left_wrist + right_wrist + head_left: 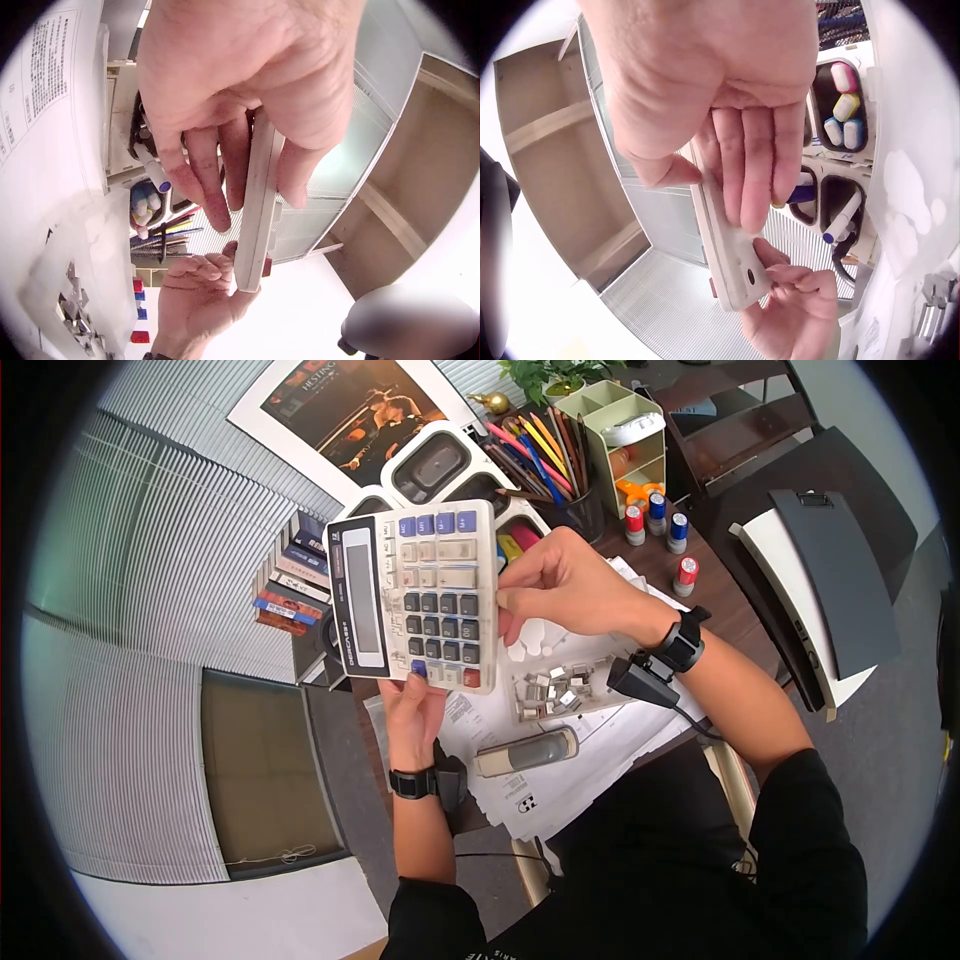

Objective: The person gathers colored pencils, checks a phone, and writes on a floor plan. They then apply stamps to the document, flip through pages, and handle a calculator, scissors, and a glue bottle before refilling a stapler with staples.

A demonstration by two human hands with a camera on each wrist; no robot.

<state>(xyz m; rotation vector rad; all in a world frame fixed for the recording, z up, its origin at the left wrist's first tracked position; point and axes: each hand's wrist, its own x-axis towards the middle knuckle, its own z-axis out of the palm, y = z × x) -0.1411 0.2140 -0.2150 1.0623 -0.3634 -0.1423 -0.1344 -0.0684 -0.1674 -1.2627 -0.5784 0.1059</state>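
A white desk calculator [432, 600] with dark, grey and blue keys is held up over the desk, its display side facing the head camera. My left hand [412, 718] grips its lower edge, thumb on the front by a blue key and fingers behind. At the right edge, my right hand [572, 585] pinches the casing between thumb and fingers. The left wrist view shows the calculator [259, 217] edge-on between thumb and fingers. In the right wrist view the fingers lie along the back of the calculator [731, 262], with the left hand [795, 307] at its far end.
Below lie papers [510, 800], a grey stapler [527, 751] and a clear box [590, 706] of small metal pieces. Behind stand a white organizer [470, 440], a pencil cup [580, 515] and a green desk rack [600, 410]. Red- and blue-capped bottles [678, 532] stand right, books [295, 575] left.
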